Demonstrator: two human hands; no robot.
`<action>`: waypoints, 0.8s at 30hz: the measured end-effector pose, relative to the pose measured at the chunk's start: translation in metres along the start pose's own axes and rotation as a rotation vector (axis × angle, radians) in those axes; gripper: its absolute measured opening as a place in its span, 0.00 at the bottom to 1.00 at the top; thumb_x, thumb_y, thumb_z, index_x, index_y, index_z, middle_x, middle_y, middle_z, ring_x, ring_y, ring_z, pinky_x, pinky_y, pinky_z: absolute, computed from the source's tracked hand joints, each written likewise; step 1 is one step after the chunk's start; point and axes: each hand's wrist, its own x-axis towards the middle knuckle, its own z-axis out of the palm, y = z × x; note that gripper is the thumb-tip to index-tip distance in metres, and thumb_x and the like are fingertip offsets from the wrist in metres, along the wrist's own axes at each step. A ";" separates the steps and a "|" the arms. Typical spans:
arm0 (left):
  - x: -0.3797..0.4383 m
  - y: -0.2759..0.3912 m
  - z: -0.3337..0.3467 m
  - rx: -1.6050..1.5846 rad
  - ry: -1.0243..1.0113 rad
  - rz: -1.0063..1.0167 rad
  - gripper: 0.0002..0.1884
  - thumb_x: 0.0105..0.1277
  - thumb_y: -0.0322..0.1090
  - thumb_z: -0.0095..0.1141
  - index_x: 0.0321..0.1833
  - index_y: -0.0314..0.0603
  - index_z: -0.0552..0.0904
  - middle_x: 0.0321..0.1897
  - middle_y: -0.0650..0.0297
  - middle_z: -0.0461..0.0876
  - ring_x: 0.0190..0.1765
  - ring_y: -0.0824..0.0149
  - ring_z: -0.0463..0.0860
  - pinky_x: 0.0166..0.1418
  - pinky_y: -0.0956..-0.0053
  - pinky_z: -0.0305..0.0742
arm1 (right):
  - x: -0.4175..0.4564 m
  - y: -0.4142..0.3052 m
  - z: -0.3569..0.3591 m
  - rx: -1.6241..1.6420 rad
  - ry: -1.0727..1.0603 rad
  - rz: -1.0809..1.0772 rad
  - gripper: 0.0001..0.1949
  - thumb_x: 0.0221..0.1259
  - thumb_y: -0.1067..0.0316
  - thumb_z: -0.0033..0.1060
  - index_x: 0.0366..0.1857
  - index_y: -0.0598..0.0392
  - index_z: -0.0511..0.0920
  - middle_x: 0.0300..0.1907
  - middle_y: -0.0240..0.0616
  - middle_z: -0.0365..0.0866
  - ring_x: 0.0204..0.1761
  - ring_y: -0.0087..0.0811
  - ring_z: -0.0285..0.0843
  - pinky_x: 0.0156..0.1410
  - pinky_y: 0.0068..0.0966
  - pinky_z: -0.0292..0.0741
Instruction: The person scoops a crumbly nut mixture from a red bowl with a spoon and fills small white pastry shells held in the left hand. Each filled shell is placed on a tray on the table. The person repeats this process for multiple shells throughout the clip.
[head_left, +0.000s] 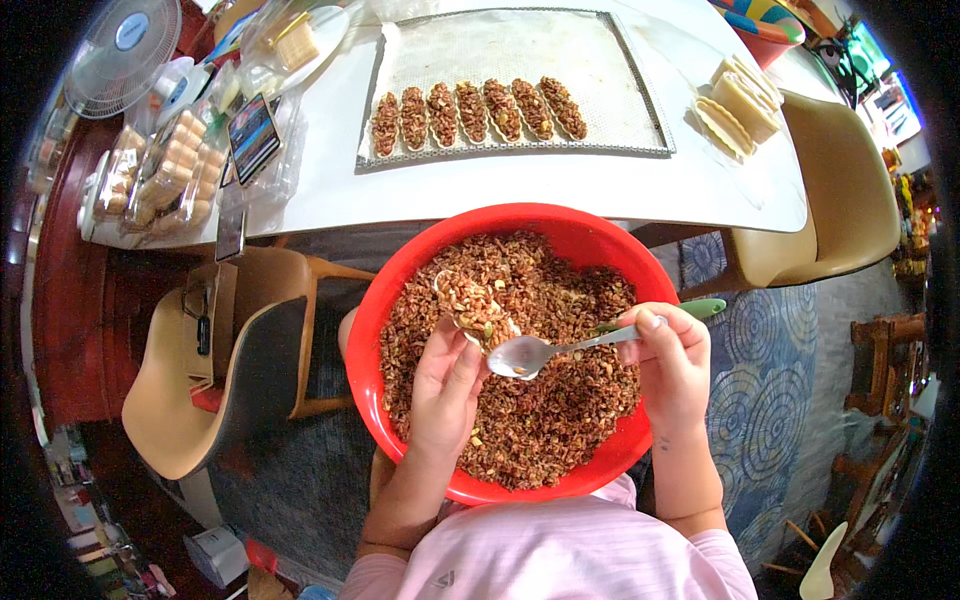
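A wide red plastic basin (365, 375) holds a brown grain mix (547, 442) with pale bits in it. Over the mix, my left hand (446, 379) pinches a boat-shaped pastry shell (472, 300) heaped with the same grains. My right hand (671, 352) grips the handle of a metal spoon (523, 357), whose bowl is beside the shell's near end. Behind that hand a green handle (703, 308) sticks out over the basin's rim. Several filled shells (442, 114) stand in a row on a lined mesh tray (517, 45) on the white table.
Stacked empty shells (739, 105) lie at the table's right end. Clear plastic packs of pale shells (172, 165), a phone (253, 139) and a fan (124, 56) are at the left. Chairs (840, 180) flank the basin, with a patterned rug (757, 405) below.
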 end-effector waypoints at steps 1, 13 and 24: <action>-0.001 -0.001 -0.001 -0.010 -0.004 -0.004 0.17 0.70 0.31 0.46 0.61 0.40 0.66 0.54 0.63 0.73 0.56 0.71 0.73 0.58 0.74 0.70 | -0.001 -0.001 0.005 -0.070 -0.007 -0.041 0.09 0.63 0.70 0.51 0.34 0.66 0.80 0.25 0.35 0.79 0.26 0.21 0.74 0.33 0.16 0.71; -0.006 -0.004 -0.004 -0.210 -0.097 -0.194 0.21 0.70 0.34 0.43 0.64 0.39 0.63 0.61 0.56 0.69 0.62 0.59 0.70 0.64 0.60 0.67 | 0.028 0.029 -0.018 0.290 -0.008 0.213 0.10 0.62 0.69 0.49 0.34 0.65 0.78 0.20 0.32 0.75 0.21 0.21 0.69 0.29 0.18 0.66; -0.008 -0.009 -0.007 0.142 -0.059 -0.074 0.21 0.69 0.32 0.49 0.63 0.37 0.65 0.55 0.62 0.73 0.56 0.71 0.73 0.55 0.76 0.71 | 0.014 -0.023 0.020 -0.216 -0.018 -0.202 0.08 0.61 0.73 0.51 0.31 0.65 0.80 0.25 0.33 0.80 0.23 0.19 0.73 0.28 0.16 0.68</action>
